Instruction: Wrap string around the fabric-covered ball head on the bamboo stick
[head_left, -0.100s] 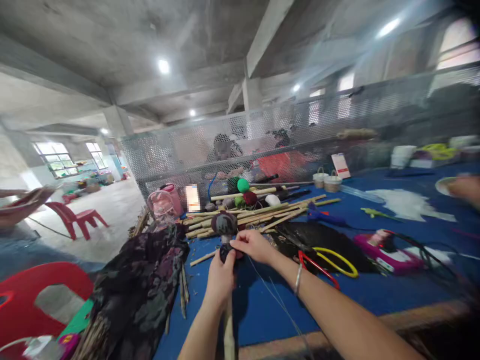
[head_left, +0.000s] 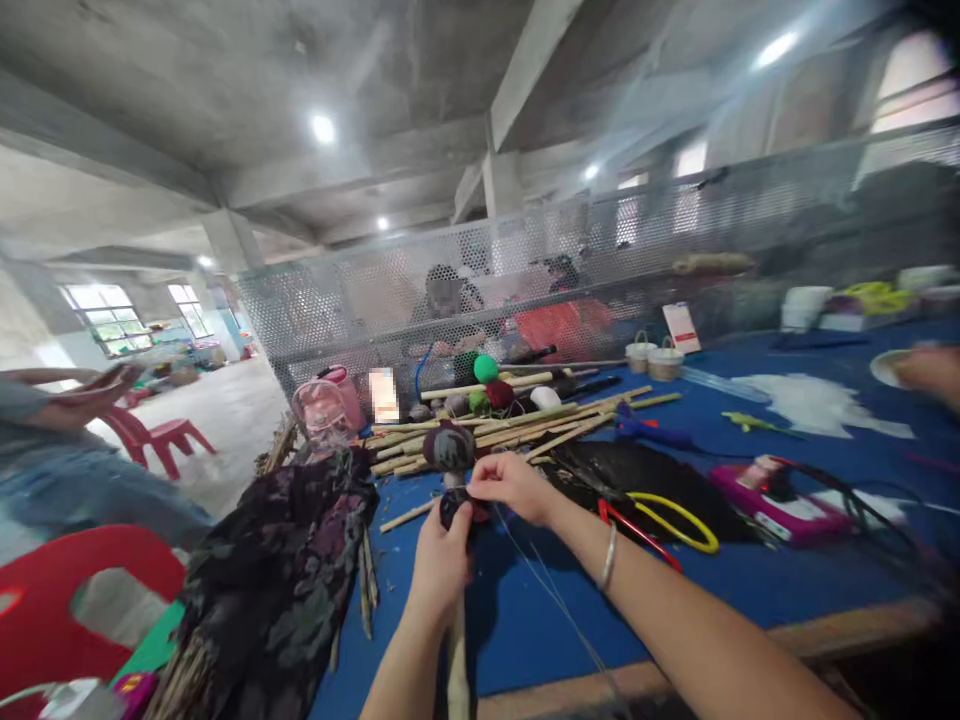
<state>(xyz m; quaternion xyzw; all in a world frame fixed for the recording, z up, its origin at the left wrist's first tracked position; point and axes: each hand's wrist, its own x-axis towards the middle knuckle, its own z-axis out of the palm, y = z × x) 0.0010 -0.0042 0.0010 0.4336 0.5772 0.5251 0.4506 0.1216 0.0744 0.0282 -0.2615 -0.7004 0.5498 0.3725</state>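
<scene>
Over the near part of the table, my left hand [head_left: 441, 562] is closed around a wooden stick [head_left: 458, 665] held upright, thumb pressed on dark cloth [head_left: 453, 505] wrapped round its upper part. A rounded, cloth-covered head [head_left: 450, 447] in dark brown and grey tops the stick. Just right of the stick's neck, my right hand [head_left: 517, 487] pinches thin thread close to the wrapping. Pale strands of thread [head_left: 556, 603] trail down from there to the table's front edge. The fingertips partly hide where the thread meets the cloth.
Bamboo sticks [head_left: 510, 432] and yarn balls lie behind my hands. Patterned dark cloth [head_left: 277, 570] covers the left side. To the right are scissors [head_left: 675, 522] with red and yellow handles, a glue gun [head_left: 652, 428] and a magenta power strip [head_left: 780, 507]. People sit beyond the mesh partition.
My right hand has shifted slightly to the right, away from the stick's neck. At the far left, a person's arm and legs have come further into view.
</scene>
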